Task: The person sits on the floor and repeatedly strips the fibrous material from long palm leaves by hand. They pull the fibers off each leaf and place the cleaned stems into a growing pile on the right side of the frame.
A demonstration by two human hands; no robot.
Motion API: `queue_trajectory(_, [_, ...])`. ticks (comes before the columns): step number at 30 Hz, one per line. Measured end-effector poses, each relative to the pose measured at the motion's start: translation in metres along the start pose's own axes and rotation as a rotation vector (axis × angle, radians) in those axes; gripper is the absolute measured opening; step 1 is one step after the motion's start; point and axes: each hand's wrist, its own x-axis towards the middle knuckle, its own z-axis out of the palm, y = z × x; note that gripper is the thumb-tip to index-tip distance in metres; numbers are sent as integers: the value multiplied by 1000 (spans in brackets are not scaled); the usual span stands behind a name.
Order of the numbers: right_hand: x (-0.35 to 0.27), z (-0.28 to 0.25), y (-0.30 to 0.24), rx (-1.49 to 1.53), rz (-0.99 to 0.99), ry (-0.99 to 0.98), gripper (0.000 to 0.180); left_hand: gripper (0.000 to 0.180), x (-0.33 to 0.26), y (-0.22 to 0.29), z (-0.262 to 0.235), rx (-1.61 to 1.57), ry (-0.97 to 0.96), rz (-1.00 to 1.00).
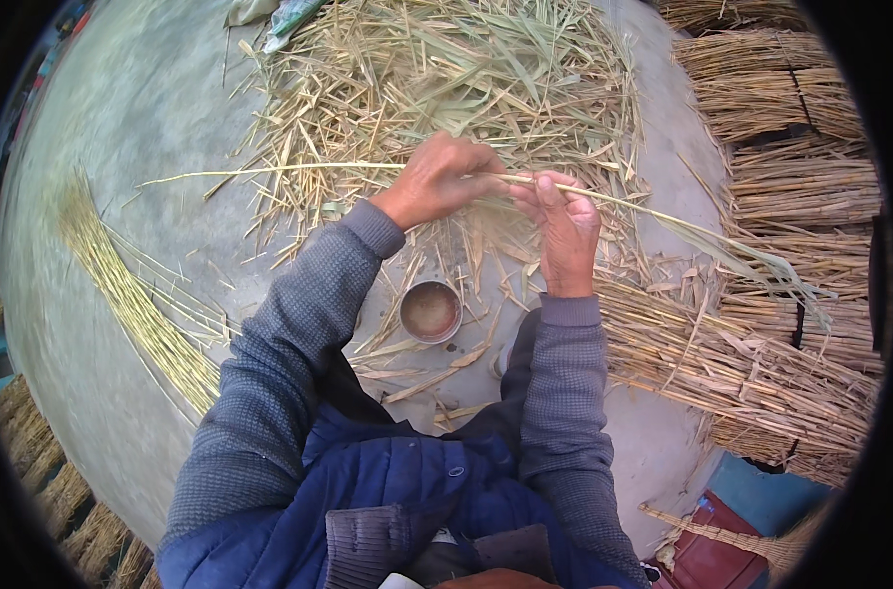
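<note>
A long, thin, pale yellow stalk point(368, 167) is held across the middle of the frame, stretched from the left of centre toward the right, where it widens into dry, flat leaves point(751, 260). The left hand point(437, 182) is closed over the stalk just above the centre, its fingers curled around it. The right hand point(564, 231) is set just beside it, to the right, with the fingertips pinched on the same stalk.

Behind the hands, in the upper centre, a loose heap of straw scraps point(446, 79) is spread out, made of split, flat, brittle-looking strips. In the left of the frame a neat bundle of stripped stalks point(132, 294) is laid in a curved line on the smooth grey concrete floor point(123, 128). Along the right side, thick bundles of untrimmed stalks point(761, 363) are stacked, coarse and leafy. Below the hands, near the centre, a small round metal bowl point(430, 311) is seen on the floor, its inside brownish. Grey knitted sleeves point(289, 373) and a blue quilted vest point(388, 481) are worn.
</note>
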Motion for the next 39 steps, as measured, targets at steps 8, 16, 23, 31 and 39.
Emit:
queue_trajectory(8, [2, 4, 7, -29, -13, 35, 24, 13, 6, 12, -10, -571, 98, -585])
queue_trajectory(16, [5, -25, 5, 35, -26, 150, 23, 19, -4, -35, -87, -629, 596, -543])
queue_trajectory(23, [5, -36, -1, -9, -7, 180, 24, 22, -11, -56, -110, -386, 578, -464])
queue_trajectory(31, [4, 1, 18, 43, 10, 147, 28, 38, 5, -12, -16, 311, 2, 113])
queue_trajectory(39, [5, -8, 8, -34, -56, 89, 32, 12, 3, -23, -34, 329, -81, -34])
